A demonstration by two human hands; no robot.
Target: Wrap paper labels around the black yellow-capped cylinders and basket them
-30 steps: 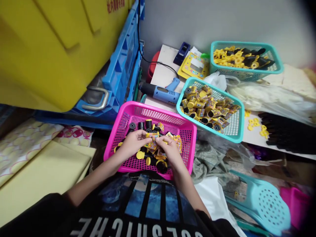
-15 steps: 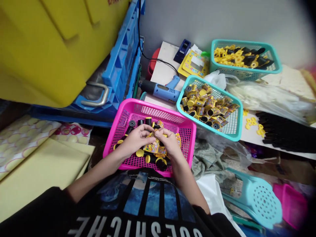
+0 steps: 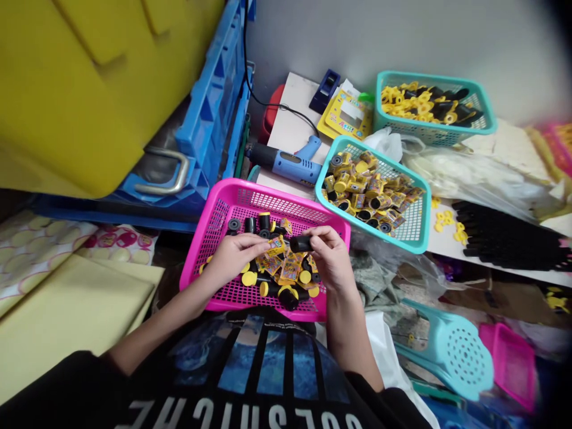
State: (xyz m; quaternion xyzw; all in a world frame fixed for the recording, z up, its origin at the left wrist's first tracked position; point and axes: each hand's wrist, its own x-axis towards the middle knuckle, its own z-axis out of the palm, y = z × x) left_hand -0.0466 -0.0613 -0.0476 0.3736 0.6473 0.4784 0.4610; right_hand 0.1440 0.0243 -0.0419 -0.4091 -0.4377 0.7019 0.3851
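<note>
Between the thumb and fingers of my left hand is a yellow printed label sleeve. My right hand grips a small black cylinder, held sideways just right of the sleeve and apart from it. Both hands are over a pink mesh basket on my lap. Inside it lie several black cylinders with yellow caps and more flat printed sleeves. My fingers cover part of the pieces beneath.
A teal basket of labelled cylinders stands beyond the pink one. Behind it, another teal basket holds yellow and black parts. A blue heat gun lies on the white table. Blue crates rise at left; a teal stool is at right.
My hands were together over the sleeves; now they are apart. The right hand has moved right and up and now holds a black cylinder. The view has shifted slightly.
</note>
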